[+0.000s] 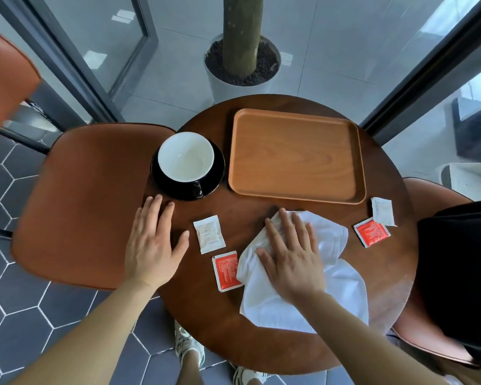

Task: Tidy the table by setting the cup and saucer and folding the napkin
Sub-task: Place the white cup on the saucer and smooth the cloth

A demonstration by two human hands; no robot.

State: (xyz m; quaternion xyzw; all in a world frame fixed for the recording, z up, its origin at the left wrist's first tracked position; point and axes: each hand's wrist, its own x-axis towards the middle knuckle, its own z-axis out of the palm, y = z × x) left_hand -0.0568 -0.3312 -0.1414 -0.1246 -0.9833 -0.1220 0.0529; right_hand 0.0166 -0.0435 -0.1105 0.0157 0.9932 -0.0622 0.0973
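An empty cup (185, 157), white inside and black outside, stands on a black saucer (217, 173) at the left of the round brown table (261, 343). A crumpled white napkin (342, 284) lies at the table's near middle. My right hand (292, 254) presses flat on the napkin's left part with fingers spread. Just below the saucer, my left hand (153, 243) hovers or rests flat at the table's left edge, fingers straight, holding nothing.
A bare wooden tray (295, 157) sits right of the cup. Two white sachets (208, 234) (383, 211) and two red sachets (226, 270) (371, 231) lie around the napkin. Brown chairs (86, 201) flank the table; a potted trunk (242, 65) stands behind.
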